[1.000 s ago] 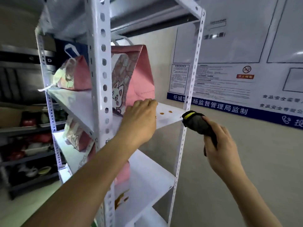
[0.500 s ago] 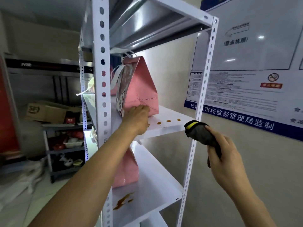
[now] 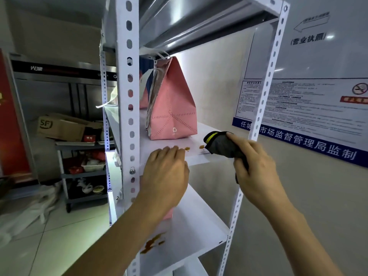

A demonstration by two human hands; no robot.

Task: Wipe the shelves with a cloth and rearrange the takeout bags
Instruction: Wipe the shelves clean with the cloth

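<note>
White metal rack [image 3: 127, 108] with perforated posts sits against a pale wall, notice board [image 3: 310, 100] with printed text just right of it; off to the left there's a steel fridge [image 3: 59, 84], a cardboard box [image 3: 59, 127] and a cart [image 3: 83, 170] full of kitchen bits.

Pink bag [image 3: 171, 108] stands upright on the upper shelf [image 3: 199, 156]; it's folded paper with dashed stitch-like lines along the creases, a tiny white logo low on the side, white handles at the top almost touching the shelf above; another pink bag is partly hidden behind it. Brown spots [image 3: 194, 148] sit near the shelf's front edge, apart from the bag; a bigger brown smear [image 3: 153, 243] is on the lower shelf [image 3: 195, 226].

Left hand [image 3: 165, 172] rests at the front edge of the upper shelf, fingers curled over it and reaching the nearest spot; it isn't holding anything as far as I can see. Right hand [image 3: 256, 168] grips a bunched dark grey cloth [image 3: 223, 144] with a yellow band; the cloth's tip is right at the shelf edge, just beside the right-hand spot.
</note>
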